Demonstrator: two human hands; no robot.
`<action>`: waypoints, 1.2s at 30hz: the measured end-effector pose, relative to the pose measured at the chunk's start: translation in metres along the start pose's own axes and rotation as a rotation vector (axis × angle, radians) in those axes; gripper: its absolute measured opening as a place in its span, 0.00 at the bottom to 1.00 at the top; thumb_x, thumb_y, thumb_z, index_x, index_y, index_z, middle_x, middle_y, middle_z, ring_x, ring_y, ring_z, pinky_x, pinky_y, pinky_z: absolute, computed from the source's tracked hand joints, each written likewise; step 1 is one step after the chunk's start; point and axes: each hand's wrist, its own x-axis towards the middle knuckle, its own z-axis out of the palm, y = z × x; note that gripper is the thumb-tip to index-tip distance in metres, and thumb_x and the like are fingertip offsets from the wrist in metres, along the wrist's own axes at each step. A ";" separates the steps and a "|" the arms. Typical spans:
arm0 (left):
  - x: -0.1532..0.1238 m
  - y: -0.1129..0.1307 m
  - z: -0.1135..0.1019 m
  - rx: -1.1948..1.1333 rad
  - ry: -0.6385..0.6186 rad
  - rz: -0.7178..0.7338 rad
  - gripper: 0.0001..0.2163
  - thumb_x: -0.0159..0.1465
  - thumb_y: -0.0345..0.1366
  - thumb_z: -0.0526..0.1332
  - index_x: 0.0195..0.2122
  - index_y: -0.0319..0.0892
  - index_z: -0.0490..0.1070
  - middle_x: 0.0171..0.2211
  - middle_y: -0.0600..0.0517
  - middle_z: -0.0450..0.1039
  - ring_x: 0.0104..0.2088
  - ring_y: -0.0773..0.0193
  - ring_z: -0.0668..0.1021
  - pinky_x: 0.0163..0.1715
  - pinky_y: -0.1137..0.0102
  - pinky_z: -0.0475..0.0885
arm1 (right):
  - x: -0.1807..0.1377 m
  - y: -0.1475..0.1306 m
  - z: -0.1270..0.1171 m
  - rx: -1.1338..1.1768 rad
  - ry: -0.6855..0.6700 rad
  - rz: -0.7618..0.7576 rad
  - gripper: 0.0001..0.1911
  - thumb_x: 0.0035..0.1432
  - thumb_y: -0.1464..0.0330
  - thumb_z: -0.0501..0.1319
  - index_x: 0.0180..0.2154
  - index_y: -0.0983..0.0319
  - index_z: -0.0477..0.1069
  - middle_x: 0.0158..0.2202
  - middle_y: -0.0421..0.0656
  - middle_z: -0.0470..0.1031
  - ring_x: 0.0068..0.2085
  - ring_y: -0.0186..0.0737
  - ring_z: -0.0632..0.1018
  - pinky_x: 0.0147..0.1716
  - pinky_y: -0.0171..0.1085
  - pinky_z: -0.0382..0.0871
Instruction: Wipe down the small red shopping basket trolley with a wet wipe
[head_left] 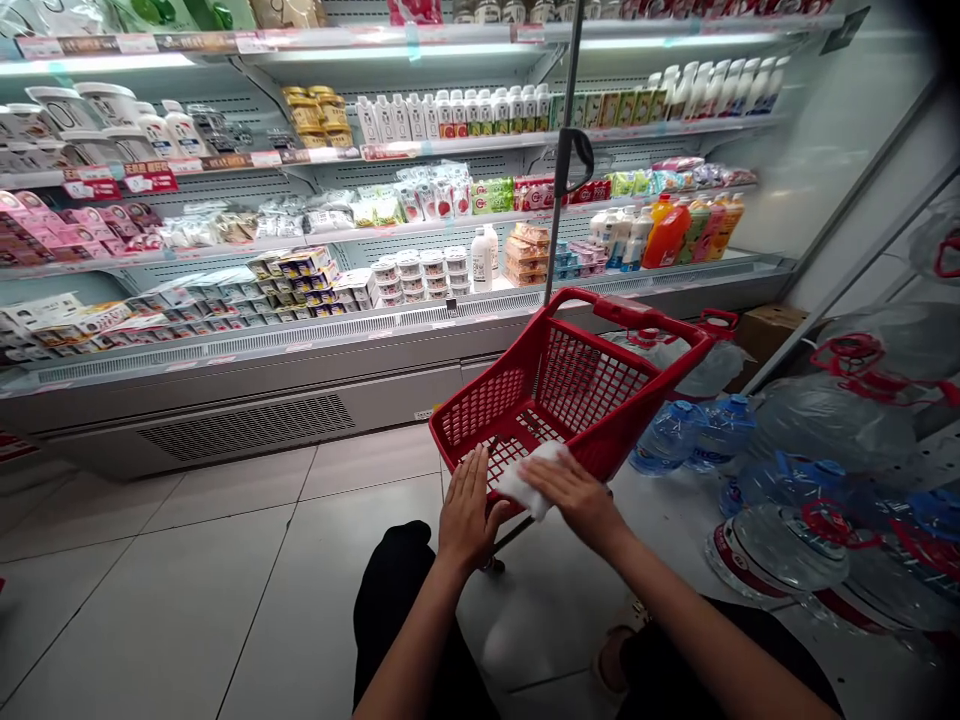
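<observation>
Two flat hands, left hand (466,510), right hand (576,495), cloth (525,480)

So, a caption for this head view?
Beside chilled shelves, left hand flat on a red basket, right hand pressing a white cloth to its rim.

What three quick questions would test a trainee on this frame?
1. True or false: the right hand presses a white cloth against the red basket.
2. Multiple choice: the left hand is A) laid flat on the basket's near wall, B) gripping a carton, C) resting on the floor.
3. Short answer: what colour are the caps of the bottles lying just right of the basket?
Key: 1 true; 2 A; 3 blue.
</observation>
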 end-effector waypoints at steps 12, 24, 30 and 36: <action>0.004 -0.018 -0.007 0.035 -0.036 -0.021 0.37 0.76 0.56 0.43 0.77 0.41 0.30 0.76 0.44 0.48 0.75 0.54 0.54 0.72 0.53 0.55 | 0.012 -0.031 0.013 -0.010 0.051 0.012 0.33 0.69 0.80 0.48 0.72 0.59 0.56 0.68 0.41 0.68 0.69 0.38 0.67 0.73 0.48 0.53; 0.018 0.018 0.005 0.114 0.029 0.022 0.39 0.75 0.56 0.48 0.77 0.40 0.35 0.74 0.41 0.51 0.74 0.50 0.58 0.71 0.51 0.56 | 0.007 -0.019 0.006 -0.039 0.050 0.102 0.34 0.66 0.81 0.50 0.71 0.60 0.59 0.68 0.43 0.68 0.69 0.39 0.68 0.73 0.49 0.54; 0.013 0.005 -0.003 0.077 -0.005 0.075 0.37 0.76 0.55 0.48 0.77 0.43 0.34 0.75 0.44 0.51 0.74 0.53 0.57 0.71 0.54 0.57 | -0.006 0.032 -0.020 -0.068 0.070 0.188 0.35 0.64 0.81 0.48 0.70 0.58 0.60 0.65 0.44 0.72 0.66 0.41 0.72 0.73 0.54 0.52; 0.025 0.018 -0.002 0.115 0.028 0.018 0.35 0.76 0.53 0.48 0.77 0.42 0.37 0.75 0.44 0.50 0.74 0.51 0.57 0.71 0.52 0.56 | -0.003 0.027 -0.013 -0.100 0.074 0.223 0.34 0.63 0.81 0.48 0.69 0.60 0.62 0.66 0.45 0.71 0.68 0.43 0.70 0.71 0.52 0.57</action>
